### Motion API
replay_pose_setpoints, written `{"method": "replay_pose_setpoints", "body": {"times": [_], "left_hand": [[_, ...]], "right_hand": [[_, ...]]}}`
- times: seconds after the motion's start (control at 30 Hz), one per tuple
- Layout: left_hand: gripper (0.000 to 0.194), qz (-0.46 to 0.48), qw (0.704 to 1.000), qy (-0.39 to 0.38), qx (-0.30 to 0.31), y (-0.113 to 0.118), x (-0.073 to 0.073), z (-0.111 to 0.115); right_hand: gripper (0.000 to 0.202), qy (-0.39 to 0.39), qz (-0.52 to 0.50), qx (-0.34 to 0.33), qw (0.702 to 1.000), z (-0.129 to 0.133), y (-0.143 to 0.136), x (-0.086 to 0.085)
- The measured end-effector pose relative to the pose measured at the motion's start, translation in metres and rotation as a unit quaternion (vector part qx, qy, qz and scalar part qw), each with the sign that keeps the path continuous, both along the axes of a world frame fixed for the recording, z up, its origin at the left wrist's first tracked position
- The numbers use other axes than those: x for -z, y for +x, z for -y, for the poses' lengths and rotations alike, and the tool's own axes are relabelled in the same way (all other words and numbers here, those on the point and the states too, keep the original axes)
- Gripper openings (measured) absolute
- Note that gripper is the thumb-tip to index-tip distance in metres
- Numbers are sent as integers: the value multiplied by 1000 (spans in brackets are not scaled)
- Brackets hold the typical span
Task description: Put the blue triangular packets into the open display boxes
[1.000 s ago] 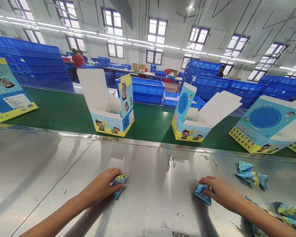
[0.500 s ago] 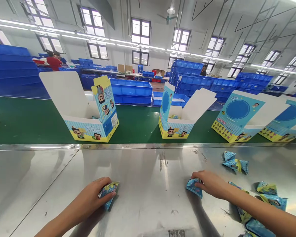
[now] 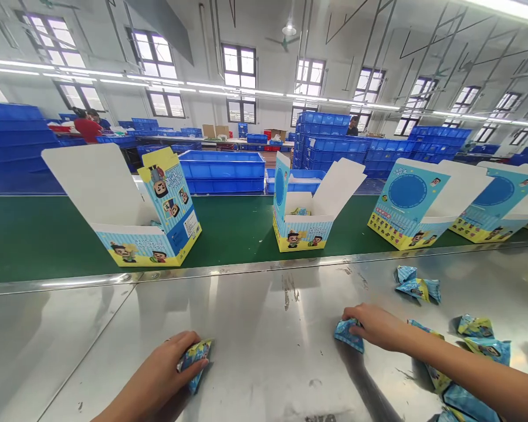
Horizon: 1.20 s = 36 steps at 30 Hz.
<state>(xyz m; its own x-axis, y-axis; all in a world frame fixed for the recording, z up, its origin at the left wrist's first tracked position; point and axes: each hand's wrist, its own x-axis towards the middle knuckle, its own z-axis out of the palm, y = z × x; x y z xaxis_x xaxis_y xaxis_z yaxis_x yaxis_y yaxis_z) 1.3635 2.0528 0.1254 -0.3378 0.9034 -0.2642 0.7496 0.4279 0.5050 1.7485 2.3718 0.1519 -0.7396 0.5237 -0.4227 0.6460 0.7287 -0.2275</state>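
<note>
My left hand (image 3: 172, 366) is closed round a small blue and yellow foil packet (image 3: 196, 358), low over the steel table (image 3: 264, 346). Farther right, my right hand (image 3: 372, 325) grips another blue packet (image 3: 348, 335) between thumb and fingers, its shadow falling on the metal. Under and beside my right forearm lie several more packets (image 3: 488, 349). A smaller group of blue packets (image 3: 419, 287) rests beyond that forearm. Open printed boxes stand past the table edge: a left box (image 3: 141, 245), a middle box (image 3: 305, 231) and a right box (image 3: 409, 196). Packets show inside the left and middle ones.
The boxes stand on a green conveyor belt (image 3: 233, 234), behind a raised metal edge (image 3: 242, 268). Blue crates (image 3: 222, 170) line the far side, with taller stacks left and right. Other people (image 3: 87, 126) are in the background.
The view has tilted and shifted slightly. The left and middle boxes appear a little farther left. Both hands keep their packets and stay nearly in place over the table.
</note>
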Motion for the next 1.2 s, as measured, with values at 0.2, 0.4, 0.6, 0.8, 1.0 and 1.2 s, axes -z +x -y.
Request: {"method": "replay_pose_setpoints", "body": {"times": [0.2, 0.4, 0.6, 0.8, 1.0, 1.2], "left_hand": [[39, -12, 999, -39, 32, 47, -9, -15], [23, 24, 994, 35, 105, 112, -49, -113], [39, 107, 967, 233, -6, 122, -137, -328], [54, 192, 959, 209, -19, 146, -153, -382], [48, 139, 983, 51, 107, 130, -124, -198], [79, 53, 994, -32, -95, 83, -158, -26]], "right_hand": [[35, -17, -3, 4, 1000, -16, 20, -4], [38, -19, -11, 8, 1000, -35, 40, -10], [41, -11, -2, -3, 1000, -49, 56, -12], [38, -17, 9, -25, 999, -74, 76, -22], [35, 21, -34, -45, 998, -94, 93, -44], [31, 144, -109, -35, 983, -131, 33, -138]]}}
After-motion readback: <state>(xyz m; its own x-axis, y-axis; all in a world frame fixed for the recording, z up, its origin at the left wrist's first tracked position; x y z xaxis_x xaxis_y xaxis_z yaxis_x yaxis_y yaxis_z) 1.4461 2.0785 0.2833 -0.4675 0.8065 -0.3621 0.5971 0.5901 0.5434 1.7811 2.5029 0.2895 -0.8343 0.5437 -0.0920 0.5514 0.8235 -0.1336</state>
